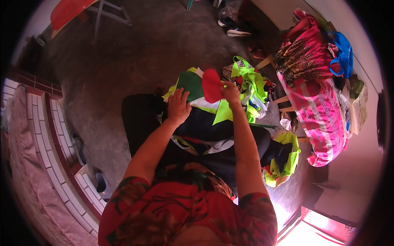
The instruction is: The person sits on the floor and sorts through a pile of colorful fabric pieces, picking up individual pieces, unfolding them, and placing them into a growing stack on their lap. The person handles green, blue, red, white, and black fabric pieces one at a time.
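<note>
On my lap lies a spread of cloth pieces in green, white and bright yellow-green. My left hand rests flat with its fingers stretched over the lower edge of a dark green cloth piece. With my right hand I pinch the right edge of a red cloth piece, held up beside the green one. Beneath them shows a white piece, and a yellow-green strip hangs down toward my dark trousers. The fingertips of my right hand are partly hidden.
A heap of yellow-green and checked scraps lies just right of my lap. More scraps sit lower right. Pink plaid cloth and a blue bag lie at the right. Shoes stand ahead; a red-topped table stands far left.
</note>
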### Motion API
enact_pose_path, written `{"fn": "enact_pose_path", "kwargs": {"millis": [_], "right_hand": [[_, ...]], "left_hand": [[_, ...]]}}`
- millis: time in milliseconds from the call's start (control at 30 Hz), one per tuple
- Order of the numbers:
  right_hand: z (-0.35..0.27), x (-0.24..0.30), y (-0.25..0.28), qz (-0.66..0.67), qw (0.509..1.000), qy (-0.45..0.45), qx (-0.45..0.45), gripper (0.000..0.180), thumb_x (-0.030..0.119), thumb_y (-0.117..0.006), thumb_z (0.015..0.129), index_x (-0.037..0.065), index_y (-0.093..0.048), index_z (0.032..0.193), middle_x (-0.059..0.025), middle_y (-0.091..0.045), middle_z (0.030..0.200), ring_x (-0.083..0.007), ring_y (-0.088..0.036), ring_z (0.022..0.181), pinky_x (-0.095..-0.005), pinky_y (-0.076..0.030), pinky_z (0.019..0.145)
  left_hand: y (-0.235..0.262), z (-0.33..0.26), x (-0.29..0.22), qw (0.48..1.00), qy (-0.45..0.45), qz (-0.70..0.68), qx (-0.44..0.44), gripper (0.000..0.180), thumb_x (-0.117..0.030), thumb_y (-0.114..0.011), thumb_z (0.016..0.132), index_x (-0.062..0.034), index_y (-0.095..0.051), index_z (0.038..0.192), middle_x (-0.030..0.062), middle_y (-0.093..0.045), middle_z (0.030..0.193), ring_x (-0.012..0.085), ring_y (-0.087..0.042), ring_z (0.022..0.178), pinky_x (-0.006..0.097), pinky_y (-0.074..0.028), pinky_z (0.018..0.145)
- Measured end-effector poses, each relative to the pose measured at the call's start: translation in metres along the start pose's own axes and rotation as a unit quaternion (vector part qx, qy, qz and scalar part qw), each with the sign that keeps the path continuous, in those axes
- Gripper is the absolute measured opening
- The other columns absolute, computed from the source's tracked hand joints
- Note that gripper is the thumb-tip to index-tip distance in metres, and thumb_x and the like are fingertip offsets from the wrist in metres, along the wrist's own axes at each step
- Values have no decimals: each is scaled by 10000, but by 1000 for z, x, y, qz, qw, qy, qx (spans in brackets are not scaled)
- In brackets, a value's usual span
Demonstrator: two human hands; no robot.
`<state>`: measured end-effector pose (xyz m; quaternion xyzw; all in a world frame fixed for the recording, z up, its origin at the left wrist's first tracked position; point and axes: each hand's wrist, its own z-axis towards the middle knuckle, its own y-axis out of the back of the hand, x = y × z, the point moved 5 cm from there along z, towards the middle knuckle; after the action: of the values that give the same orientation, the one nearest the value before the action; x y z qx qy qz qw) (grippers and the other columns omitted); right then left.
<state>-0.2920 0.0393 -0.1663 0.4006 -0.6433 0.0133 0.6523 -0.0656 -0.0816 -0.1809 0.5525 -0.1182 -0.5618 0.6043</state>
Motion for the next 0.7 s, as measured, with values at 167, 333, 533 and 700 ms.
{"fn": "enact_pose_path", "kwargs": {"millis": [167,333,533,700], "right_hand": [[2,-19,-11,-121,991,59,-20,350,73,-639,752,109,-651,1100,-80,-656,757,-159,-628,656,-311,-503,624],[-12,48,-11,-191,959,201,-63,377,41,-567,793,159,-612,1149,-143,-677,913,-314,-654,856,-374,-509,760],[-27,35,-12,-413,881,207,-106,454,163,-566,842,215,-517,1290,-124,-464,1373,-322,-444,1254,-518,-382,970],[-63,37,-44,-413,870,257,-79,626,370,-579,864,121,-379,1403,-168,-301,1481,-350,-290,1362,-529,-281,1056]], "left_hand": [[-3,3,-2,1000,16,5,10,503,-165,-612,762,-109,-468,1241,143,-428,1342,315,-376,1284,485,-307,1009],[-1,1,0,999,28,8,15,516,-167,-616,756,-116,-463,1246,137,-426,1344,312,-371,1289,488,-294,1024],[1,0,-1,1000,19,7,6,517,-170,-621,751,-122,-467,1242,134,-425,1346,311,-372,1291,489,-296,1026],[0,3,-2,999,24,12,28,504,-154,-624,744,-104,-487,1227,149,-440,1334,331,-395,1272,495,-327,1011]]}}
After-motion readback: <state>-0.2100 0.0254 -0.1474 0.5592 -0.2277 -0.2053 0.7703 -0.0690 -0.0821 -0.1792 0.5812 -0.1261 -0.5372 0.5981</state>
